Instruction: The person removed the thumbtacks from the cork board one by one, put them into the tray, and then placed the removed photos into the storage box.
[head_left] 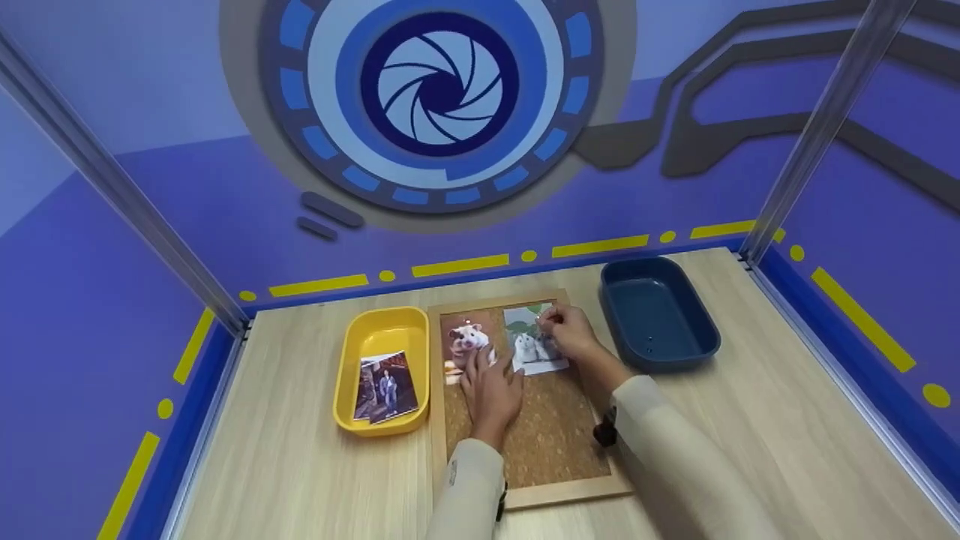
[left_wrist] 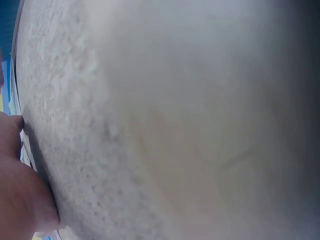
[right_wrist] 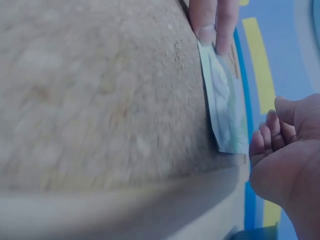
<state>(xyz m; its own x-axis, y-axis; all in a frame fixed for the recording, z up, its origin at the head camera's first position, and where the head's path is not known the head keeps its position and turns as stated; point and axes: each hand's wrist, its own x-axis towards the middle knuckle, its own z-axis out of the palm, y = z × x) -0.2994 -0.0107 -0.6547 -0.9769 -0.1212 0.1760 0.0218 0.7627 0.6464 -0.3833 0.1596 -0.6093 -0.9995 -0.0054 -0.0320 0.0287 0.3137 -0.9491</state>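
A wood-framed cork board lies on the table with two photos on its far half. One photo shows a hamster and has a small pale dot near its top; the other photo shows white animals against green leaves. My left hand rests with extended fingers over the lower inner edges of the photos; in the right wrist view, its fingers touch a photo's edge. Above the other photo's upper part, my right hand has thumb and index finger together, pinching what looks like a tiny push pin, mostly hidden by the fingers.
Left of the board stands a yellow tray holding several photos. To its right, a dark blue tray has tiny specks on its bottom. Purple panels enclose the table's back and sides.
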